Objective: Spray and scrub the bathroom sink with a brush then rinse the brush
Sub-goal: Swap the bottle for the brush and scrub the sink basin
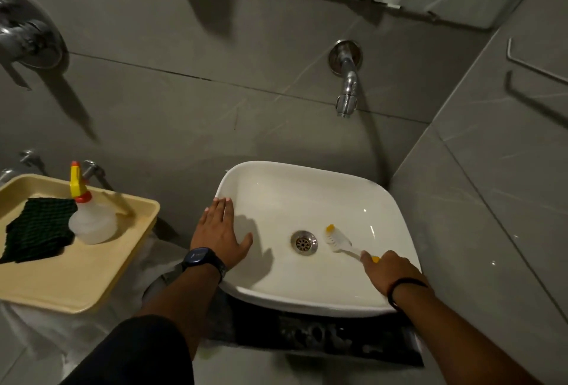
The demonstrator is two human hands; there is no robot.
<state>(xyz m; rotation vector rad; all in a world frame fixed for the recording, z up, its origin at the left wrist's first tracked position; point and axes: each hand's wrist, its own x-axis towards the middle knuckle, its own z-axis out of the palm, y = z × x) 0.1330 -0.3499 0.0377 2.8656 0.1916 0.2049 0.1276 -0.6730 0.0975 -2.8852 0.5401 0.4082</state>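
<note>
Scrubbing step: right hand (385, 271) holds brush (338, 241) beside drain (303, 242); left hand (219, 231) flat, empty on sink (307, 300) rim. Next: rinse under tap (347, 89).

I see the brush (338, 241) in the sink (307, 300), right of the drain (304, 242); tap (347, 89) on the wall behind; left, a tray (61, 286) carrying spray bottle (90, 215) and scouring pad (38, 232).

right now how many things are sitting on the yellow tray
2. A spray bottle stands upright near the middle of the tray, and a dark green scrubbing pad lies flat to its left, touching it. Anything tucked under the pad would be hidden.
</note>
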